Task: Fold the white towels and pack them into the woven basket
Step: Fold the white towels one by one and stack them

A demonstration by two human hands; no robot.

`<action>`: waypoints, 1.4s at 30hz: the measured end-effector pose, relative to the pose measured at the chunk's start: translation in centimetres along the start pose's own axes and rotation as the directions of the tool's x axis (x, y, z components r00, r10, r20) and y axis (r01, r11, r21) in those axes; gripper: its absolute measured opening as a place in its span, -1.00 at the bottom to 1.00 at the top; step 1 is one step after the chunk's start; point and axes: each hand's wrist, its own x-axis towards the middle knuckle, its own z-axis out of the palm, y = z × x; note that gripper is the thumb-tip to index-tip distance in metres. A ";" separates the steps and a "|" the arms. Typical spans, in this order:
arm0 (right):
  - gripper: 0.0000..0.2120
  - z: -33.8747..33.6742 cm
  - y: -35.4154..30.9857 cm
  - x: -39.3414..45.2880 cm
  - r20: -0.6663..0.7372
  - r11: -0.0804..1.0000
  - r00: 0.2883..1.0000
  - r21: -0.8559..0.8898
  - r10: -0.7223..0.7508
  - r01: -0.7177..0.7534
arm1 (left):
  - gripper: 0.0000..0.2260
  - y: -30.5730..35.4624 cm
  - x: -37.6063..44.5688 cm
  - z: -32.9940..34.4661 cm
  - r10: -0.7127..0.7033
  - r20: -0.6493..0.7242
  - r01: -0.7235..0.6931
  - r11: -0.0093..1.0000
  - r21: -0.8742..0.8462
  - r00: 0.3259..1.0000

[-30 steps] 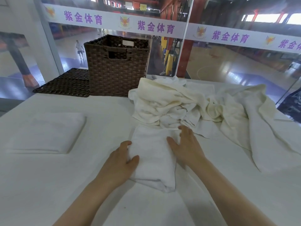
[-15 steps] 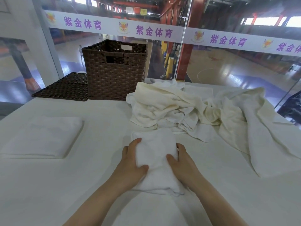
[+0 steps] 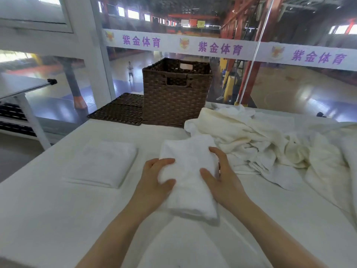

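Between my two hands sits the folded towel (image 3: 188,178), long axis running away from me; left hand (image 3: 154,180) and right hand (image 3: 220,176) clasp its sides. I see the woven basket (image 3: 174,97) straight ahead (slightly left), well beyond.

A sports hall is indicated by the glossy wooden court floor (image 3: 289,89) seen through the large glass wall, by the long white banner with purple Chinese characters (image 3: 218,48), by the red steel columns (image 3: 247,70), and by a small distant person (image 3: 130,71) on the court.
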 end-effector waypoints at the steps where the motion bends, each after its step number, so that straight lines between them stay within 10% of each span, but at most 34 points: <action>1: -0.48 0.8 -1.0 0.9 0.019 1.000 0.999 -0.006 -0.029 0.029 | -0.60 -0.2 0.5 -1.5 0.016 -0.037 -0.015 1.000 0.025 0.999; 15: -0.39 17.7 -11.3 11.5 0.289 0.997 0.957 0.071 -0.007 -0.014 | -0.63 -7.8 7.6 -19.7 -0.110 -0.145 0.141 0.964 0.224 0.983; 27: -0.41 23.0 -9.5 11.3 0.295 0.986 0.943 -0.115 0.153 -0.125 | -0.64 -13.5 8.2 -20.3 -0.193 -0.029 0.188 0.895 0.404 0.981; 31: -0.38 22.3 -9.2 10.9 0.263 0.969 0.964 -0.245 0.031 0.036 | -0.57 -12.2 8.5 -19.2 -0.055 -0.098 0.112 0.608 0.786 0.994; 35: -0.40 22.0 -9.0 9.4 0.319 0.943 0.929 -0.207 -0.188 0.261 | -0.37 -11.3 8.9 -17.2 0.067 -0.027 -0.033 0.755 0.655 0.997; 42: -0.40 21.2 -7.6 9.4 0.498 0.923 0.850 -0.222 -0.169 0.314 | -0.29 -15.8 9.2 -17.4 0.003 0.119 -0.093 0.643 0.760 0.993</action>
